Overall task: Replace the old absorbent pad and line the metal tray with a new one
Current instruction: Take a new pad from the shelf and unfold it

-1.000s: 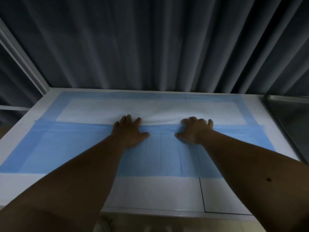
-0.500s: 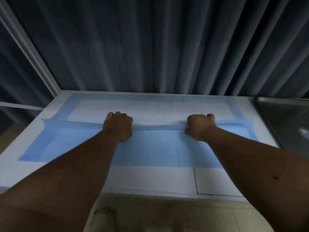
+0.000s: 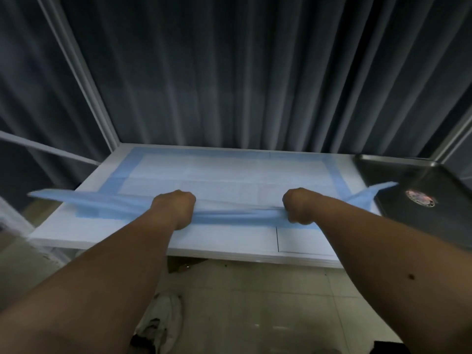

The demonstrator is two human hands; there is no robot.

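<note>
Since a moment ago the blue pad (image 3: 122,203) has lifted off the worktop (image 3: 229,241). Left hand (image 3: 176,209) and right hand (image 3: 297,205) clench its bunched edge. It looks light and floppy; a wider grip might sag less.

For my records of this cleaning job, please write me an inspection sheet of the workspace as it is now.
Surface: white table, mostly covered by a flat blue-edged pad.
Job's things: a second blue pad, bunched and lifted off the table, ends spread to both sides; metal tray at the right, unlined, with a round sticker inside.
Clutter: crumpled white cloth on the tiled floor below.
Hands: left hand and right hand both grip the bunched pad, fingers curled.
Cables: nothing seen.
Surroundings: dark curtain behind; white frame post at the left.
</note>
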